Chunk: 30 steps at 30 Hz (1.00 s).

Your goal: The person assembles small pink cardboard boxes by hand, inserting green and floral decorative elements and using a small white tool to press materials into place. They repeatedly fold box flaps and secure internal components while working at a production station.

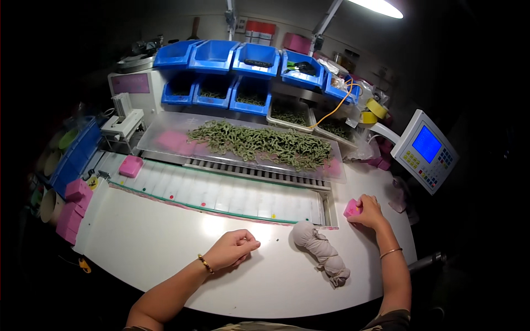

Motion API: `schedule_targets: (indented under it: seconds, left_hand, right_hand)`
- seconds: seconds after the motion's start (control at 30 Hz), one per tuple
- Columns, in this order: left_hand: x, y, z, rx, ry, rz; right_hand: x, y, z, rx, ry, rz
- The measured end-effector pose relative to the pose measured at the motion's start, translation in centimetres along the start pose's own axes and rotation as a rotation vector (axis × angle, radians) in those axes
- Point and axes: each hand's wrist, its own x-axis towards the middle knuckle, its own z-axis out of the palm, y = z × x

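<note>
A lamp [381,6] above the far side of the white surface [165,237] glares, blown out to featureless white. The surface itself is brightly lit; to its left and right, everything sinks into near-black. A soft shadow lies on the surface beneath the left hand [236,248]. Right of the surface, a blue screen [427,143] glows. The fisheye lens bows the surface's edges, and small detail behind it looks soft.
</note>
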Motion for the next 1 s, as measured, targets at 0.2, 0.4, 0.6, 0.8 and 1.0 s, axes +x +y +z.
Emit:
schedule_targets:
  seconds: [0.2, 0.4, 0.6, 0.8, 1.0]
  left_hand:
    - [-0.1, -0.2, 0.6, -0.022, 0.089, 0.076]
    - [-1.4, 0.8, 3.1, 0.216, 0.088, 0.475]
    - [-2.2, 0.2, 2.4, 0.416, 0.056, 0.46]
    - [-4.3, -1.9, 1.4, 0.748, 0.154, 0.462]
    - [-4.6, -1.6, 1.5, 0.614, 0.018, 0.492]
  right_hand:
    - [-4.7, -6.0, -1.7, 0.393, 0.349, -0.031]
    - [-9.7, -18.4, -3.0, 0.282, 0.455, -0.5]
    - [-12.1, -24.6, 0.4, 0.217, 0.479, -0.735]
    - [-12.8, -24.2, 1.7, 0.501, 0.204, -0.678]
    - [-13.1, -26.8, 1.6, 0.315, 0.253, -0.747]
